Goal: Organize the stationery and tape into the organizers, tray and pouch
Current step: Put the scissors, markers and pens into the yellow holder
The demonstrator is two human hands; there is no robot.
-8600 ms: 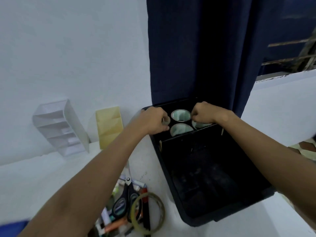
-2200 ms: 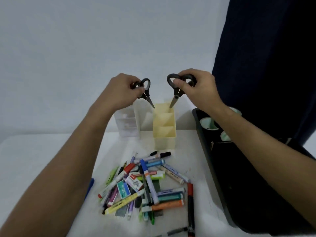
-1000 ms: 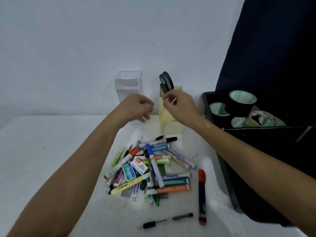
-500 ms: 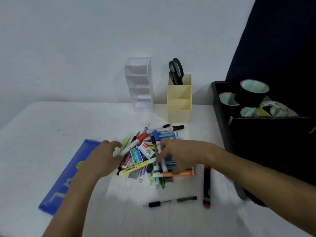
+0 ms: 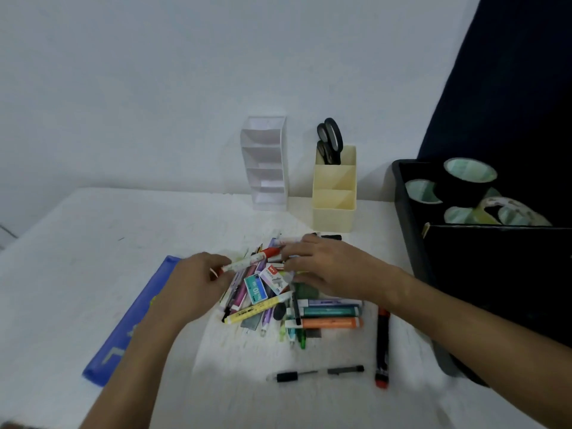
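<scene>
A pile of markers, highlighters and staple boxes (image 5: 280,306) lies mid-table. My left hand (image 5: 195,286) pinches the end of a white marker with a red cap (image 5: 250,260) at the pile's left side. My right hand (image 5: 329,267) reaches over the pile's far side, fingertips on the pens there; whether it grips one is hidden. Two black scissors (image 5: 329,144) stand in the back slot of the yellow organizer (image 5: 334,210). A clear white organizer (image 5: 267,181) stands left of it. Tape rolls (image 5: 469,178) sit in the black tray (image 5: 406,212). A blue pouch (image 5: 123,332) lies at the left.
A black pen (image 5: 315,373) and a black marker with red ends (image 5: 382,345) lie apart from the pile, nearer me. The tray stands against a dark curtain (image 5: 510,88) on the right. The white wall (image 5: 154,88) runs behind the organizers.
Tape went into the tray, then both scissors into the yellow organizer. Both hands came down to the pile; the left hand now pinches the red-capped marker, and the right hand has shifted to the far side.
</scene>
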